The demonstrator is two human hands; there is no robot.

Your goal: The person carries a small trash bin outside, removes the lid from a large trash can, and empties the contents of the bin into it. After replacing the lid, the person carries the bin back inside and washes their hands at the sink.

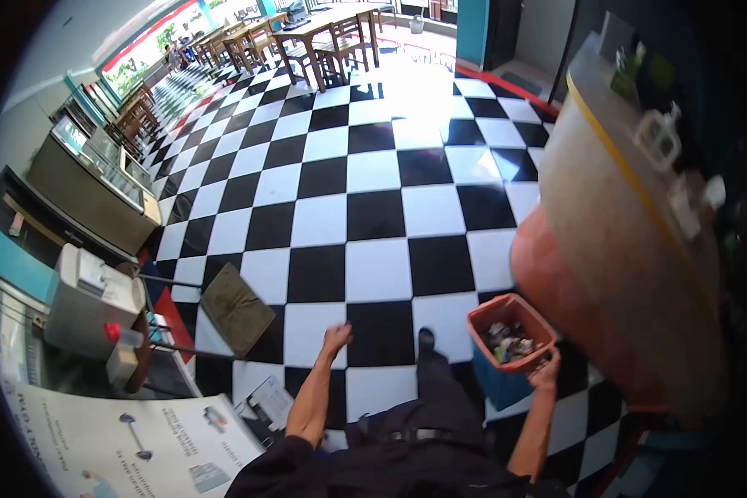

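Head: right hand [544, 371] grips squarish plastic bin [515, 311].

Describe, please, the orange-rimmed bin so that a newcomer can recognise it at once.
On the right side of the view stands a large, pale, curved counter with a yellow edge stripe. Beside its pinkish-orange base, the person's right grip holds a squarish bin with an orange rim and blue side. Unlike the flat olive-brown mat further left, it is open-topped with litter inside.
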